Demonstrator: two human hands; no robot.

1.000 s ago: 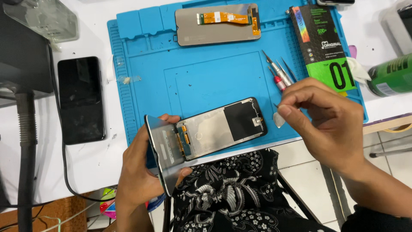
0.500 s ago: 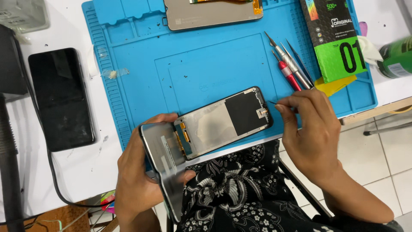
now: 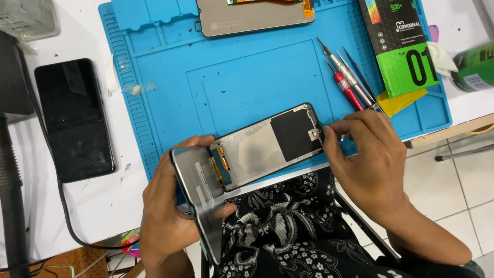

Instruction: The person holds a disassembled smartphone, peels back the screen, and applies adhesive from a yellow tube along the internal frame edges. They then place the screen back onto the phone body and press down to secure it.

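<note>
The left hand (image 3: 170, 216) is gripping the opened phone (image 3: 257, 149) over the blue mat's (image 3: 164, 77) near edge. The right hand (image 3: 370, 164) is pinching a tool at its top corner. A slip is risking tearing the ribbon cable.

The right hand (image 3: 371, 154) pinches something thin at the far end of the opened phone frame (image 3: 267, 146), too small to name; its fingers cover that corner. The left hand (image 3: 170, 216) hides the lower edge of the loosened screen panel (image 3: 198, 193), whose tip blurs near the lap. Beyond the blue mat (image 3: 170, 92), the top edge cuts off the grey display panel (image 3: 247, 18), the boxed pack (image 3: 399, 46) and a clear bag (image 3: 28, 18). A green can (image 3: 476, 67) runs off the right edge.
</note>
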